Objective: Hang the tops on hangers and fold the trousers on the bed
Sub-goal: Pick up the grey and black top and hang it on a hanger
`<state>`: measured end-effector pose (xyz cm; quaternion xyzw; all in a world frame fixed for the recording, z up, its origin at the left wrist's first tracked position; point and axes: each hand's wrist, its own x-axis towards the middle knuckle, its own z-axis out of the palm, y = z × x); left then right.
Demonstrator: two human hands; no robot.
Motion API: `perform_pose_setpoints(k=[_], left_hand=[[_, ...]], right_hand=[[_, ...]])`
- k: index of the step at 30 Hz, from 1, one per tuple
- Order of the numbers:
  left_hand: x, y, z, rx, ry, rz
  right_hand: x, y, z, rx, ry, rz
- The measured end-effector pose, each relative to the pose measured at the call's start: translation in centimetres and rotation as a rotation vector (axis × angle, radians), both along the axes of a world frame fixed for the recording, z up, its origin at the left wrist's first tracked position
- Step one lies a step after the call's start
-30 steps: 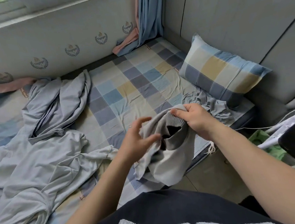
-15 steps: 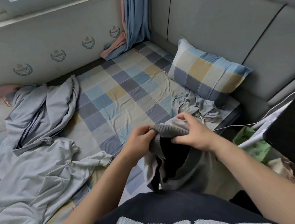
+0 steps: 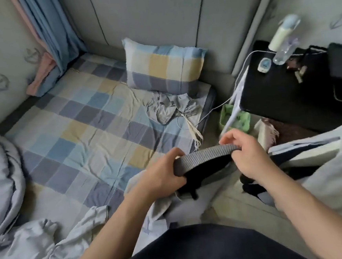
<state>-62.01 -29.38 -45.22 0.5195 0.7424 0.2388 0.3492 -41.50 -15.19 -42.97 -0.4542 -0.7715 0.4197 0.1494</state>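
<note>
Both my hands grip the ribbed waistband of the grey trousers (image 3: 205, 157), stretched between them over the bed's near right corner. My left hand (image 3: 165, 175) clutches its left end, my right hand (image 3: 246, 154) pinches its right end. The trousers' dark inside shows below the band, and the rest hangs down out of sight. A crumpled grey garment (image 3: 170, 106) with drawstrings lies in front of the pillow. Pale blue-grey tops (image 3: 31, 242) are heaped at the bed's left and lower left.
The checked bed sheet (image 3: 79, 124) spreads ahead, with a checked pillow (image 3: 165, 66) against the grey headboard. A black bedside table (image 3: 285, 91) at right carries a bottle (image 3: 284, 53) and a cable. A green bin (image 3: 234, 118) stands by it. More folded fabric (image 3: 311, 151) lies at right.
My view has swung right toward the bedside table. Both hands spread apart and pulled the waistband taut between them, lifting it clear of the bed.
</note>
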Motion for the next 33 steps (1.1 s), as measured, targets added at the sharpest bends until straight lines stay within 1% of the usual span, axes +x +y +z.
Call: perform_pose_setpoints(k=[1,3,5,7,9,11,14,17,19,21,25,27,30,32,33], left_hand=[[1.0,0.6,-0.2,0.014,0.029,-0.08],[3.1,1.9,-0.3,0.104,0.023,-0.186],[5.6,3.3,0.1,0.207,-0.001,-0.32],[8.5,4.8,1.0,0.256,-0.012,-0.459],[11.7,6.2,1.8,0.325,0.012,-0.548],[15.2,7.5,2.7,0.38,0.063,-0.584],[21.0,9.2,4.4,0.407,0.134,-0.621],[28.5,10.7,7.1,0.427,0.185,-0.735],[33.9,11.5,9.5,0.44,0.135,-0.777],[39.1,12.5,12.2,0.472,0.06,-0.773],[47.9,14.9,18.6,0.619,-0.026,-0.807],[51.9,16.5,22.3,0.738,0.049,-0.82],[57.7,18.8,27.3,0.861,0.182,-0.812],[61.2,20.2,30.3,0.919,0.194,-0.792],[62.8,20.8,31.8,0.937,0.159,-0.802]], right_hand=[[1.4,-0.5,0.6,-0.043,0.03,-0.06],[4.4,-1.8,1.9,-0.073,0.066,-0.152],[7.5,-3.2,3.4,-0.033,0.095,-0.237],[10.7,-4.6,4.9,-0.018,0.117,-0.318],[14.2,-5.9,6.3,0.006,0.096,-0.402],[18.2,-7.1,7.9,0.062,0.077,-0.514],[24.9,-8.8,10.8,0.156,0.073,-0.676],[32.1,-10.3,13.8,0.266,0.022,-0.784],[37.0,-11.1,15.8,0.349,-0.008,-0.851],[42.0,-11.5,18.2,0.427,-0.049,-0.893],[51.4,-11.7,23.8,0.568,-0.211,-0.952],[55.2,-11.7,26.5,0.63,-0.292,-0.999],[60.0,-11.7,30.7,0.688,-0.382,-1.058],[62.7,-11.8,33.5,0.737,-0.411,-1.092],[63.8,-11.9,34.8,0.766,-0.415,-1.104]])
